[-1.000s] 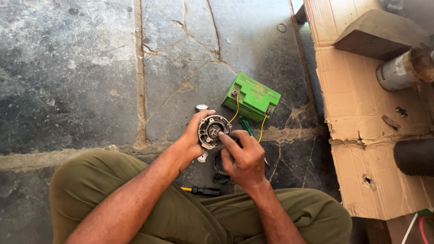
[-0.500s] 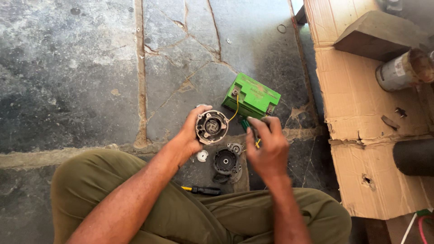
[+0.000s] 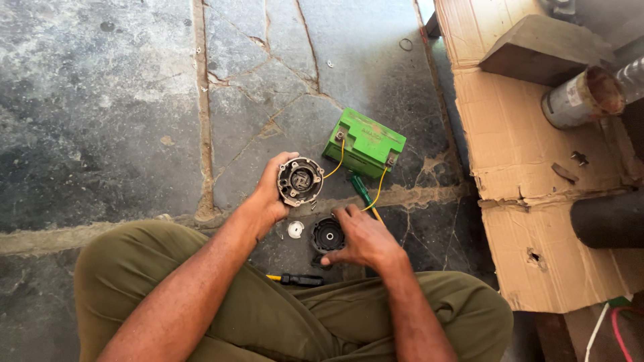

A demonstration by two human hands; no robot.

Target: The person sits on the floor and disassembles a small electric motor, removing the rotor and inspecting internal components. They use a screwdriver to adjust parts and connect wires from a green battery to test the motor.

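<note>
Left hand (image 3: 272, 194) around round housing (image 3: 300, 181)

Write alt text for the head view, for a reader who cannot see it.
Seated on a stone floor, a person's left hand holds up a round metal motor housing while the right hand rests on a round black part. A green battery with yellow wires lies beyond.

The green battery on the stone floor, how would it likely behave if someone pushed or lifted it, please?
The green battery is a squat block lying flat, so it would probably slide, not roll or tip. It likely feels heavy for its size. The yellow wires on its terminals look floppy and may tug or snag.
</note>
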